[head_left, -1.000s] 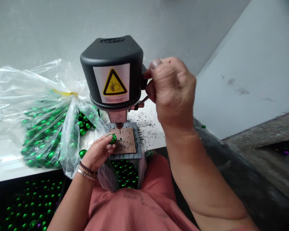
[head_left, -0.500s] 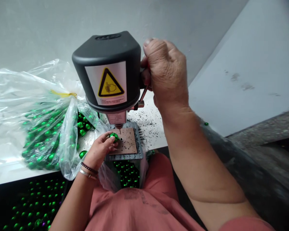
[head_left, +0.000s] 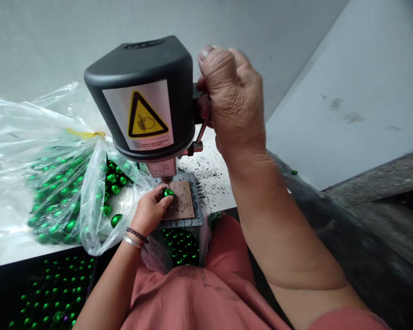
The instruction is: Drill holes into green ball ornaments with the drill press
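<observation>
The left hand (head_left: 150, 211) pinched one green ball (head_left: 168, 194) beneath the drill press (head_left: 146, 94), the right hand (head_left: 236, 101) gripped its lever (head_left: 202, 130), and more balls (head_left: 60, 192) apparently waited bagged on the left.

Ahead of you rises a grey wall (head_left: 55, 41). On your right, grey smudges (head_left: 354, 117) mark a pale panel (head_left: 303, 137) beside a speckled strip (head_left: 388, 178).

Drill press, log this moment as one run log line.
left hand: holding green ball below drill bit | right hand: gripping lever | ball-bit contact: unclear | clear bag: green balls inside
</observation>
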`<move>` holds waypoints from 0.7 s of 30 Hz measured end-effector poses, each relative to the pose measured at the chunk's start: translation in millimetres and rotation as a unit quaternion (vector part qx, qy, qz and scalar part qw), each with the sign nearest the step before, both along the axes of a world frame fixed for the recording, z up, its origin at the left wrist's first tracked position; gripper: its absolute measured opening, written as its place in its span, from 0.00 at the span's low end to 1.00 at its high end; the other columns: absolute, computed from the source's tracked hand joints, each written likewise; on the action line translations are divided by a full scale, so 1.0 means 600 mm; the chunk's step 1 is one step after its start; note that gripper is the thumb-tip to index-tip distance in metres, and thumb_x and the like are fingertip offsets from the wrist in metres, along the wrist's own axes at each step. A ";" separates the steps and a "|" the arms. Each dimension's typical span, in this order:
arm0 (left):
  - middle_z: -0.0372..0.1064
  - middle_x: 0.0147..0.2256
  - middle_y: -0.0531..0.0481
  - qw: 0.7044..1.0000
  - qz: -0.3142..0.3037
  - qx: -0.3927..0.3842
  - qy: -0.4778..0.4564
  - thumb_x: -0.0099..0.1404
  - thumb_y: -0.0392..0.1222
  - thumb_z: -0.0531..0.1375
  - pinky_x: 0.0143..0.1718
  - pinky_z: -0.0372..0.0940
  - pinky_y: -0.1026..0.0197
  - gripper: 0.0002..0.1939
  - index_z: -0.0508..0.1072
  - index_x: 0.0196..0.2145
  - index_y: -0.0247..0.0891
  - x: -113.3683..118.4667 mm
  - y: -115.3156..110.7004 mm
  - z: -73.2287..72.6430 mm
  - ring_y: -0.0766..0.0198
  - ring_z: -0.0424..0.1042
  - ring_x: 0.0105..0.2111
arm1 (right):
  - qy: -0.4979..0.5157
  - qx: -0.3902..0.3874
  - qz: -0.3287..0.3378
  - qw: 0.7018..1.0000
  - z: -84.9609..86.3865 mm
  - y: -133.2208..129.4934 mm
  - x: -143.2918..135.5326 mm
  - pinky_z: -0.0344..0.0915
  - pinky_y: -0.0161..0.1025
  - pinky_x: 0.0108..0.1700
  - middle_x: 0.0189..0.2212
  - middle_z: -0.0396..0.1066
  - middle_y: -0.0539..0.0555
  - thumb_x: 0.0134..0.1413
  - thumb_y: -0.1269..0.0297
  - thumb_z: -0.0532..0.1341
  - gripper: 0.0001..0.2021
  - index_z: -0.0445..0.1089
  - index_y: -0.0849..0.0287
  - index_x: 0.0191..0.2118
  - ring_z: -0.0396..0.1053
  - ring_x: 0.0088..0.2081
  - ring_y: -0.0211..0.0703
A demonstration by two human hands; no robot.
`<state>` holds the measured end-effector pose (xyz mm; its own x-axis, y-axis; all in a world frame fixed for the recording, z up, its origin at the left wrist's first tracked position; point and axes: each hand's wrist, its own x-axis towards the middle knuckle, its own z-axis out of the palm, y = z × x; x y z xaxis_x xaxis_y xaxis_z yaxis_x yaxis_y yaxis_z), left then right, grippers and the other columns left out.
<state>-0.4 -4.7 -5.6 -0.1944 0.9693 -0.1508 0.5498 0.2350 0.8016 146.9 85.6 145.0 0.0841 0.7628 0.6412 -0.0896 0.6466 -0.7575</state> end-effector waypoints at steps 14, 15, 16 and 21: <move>0.71 0.44 0.44 0.985 -0.069 0.043 0.152 0.56 0.45 0.59 0.51 0.59 0.58 0.15 0.74 0.40 0.36 0.005 0.010 -0.010 0.58 0.68 0.46 | -0.033 0.055 0.016 0.998 -0.007 -0.050 0.013 0.49 0.33 0.22 0.18 0.49 0.45 0.55 0.60 0.53 0.14 0.51 0.57 0.23 0.52 0.19 0.28; 0.70 0.43 0.44 0.985 -0.066 0.046 0.154 0.56 0.46 0.59 0.50 0.59 0.59 0.15 0.74 0.39 0.36 0.005 0.010 -0.012 0.58 0.68 0.45 | -0.041 0.067 -0.005 0.997 -0.016 -0.066 0.017 0.50 0.34 0.22 0.18 0.50 0.45 0.55 0.60 0.53 0.13 0.52 0.57 0.23 0.55 0.20 0.29; 0.70 0.43 0.44 0.985 -0.063 0.049 0.156 0.56 0.46 0.60 0.50 0.60 0.59 0.15 0.74 0.39 0.36 0.005 0.009 -0.014 0.59 0.68 0.45 | -0.057 0.070 -0.035 0.995 -0.026 -0.083 0.022 0.52 0.34 0.23 0.17 0.51 0.45 0.55 0.60 0.54 0.12 0.54 0.57 0.23 0.57 0.21 0.30; 0.69 0.39 0.45 0.983 -0.071 0.065 0.158 0.56 0.46 0.59 0.47 0.61 0.59 0.13 0.74 0.37 0.35 0.004 0.010 -0.023 0.59 0.68 0.42 | -0.084 0.097 -0.059 0.990 -0.092 -0.131 0.036 0.58 0.31 0.25 0.21 0.62 0.44 0.50 0.68 0.58 0.03 0.62 0.56 0.29 0.60 0.23 0.28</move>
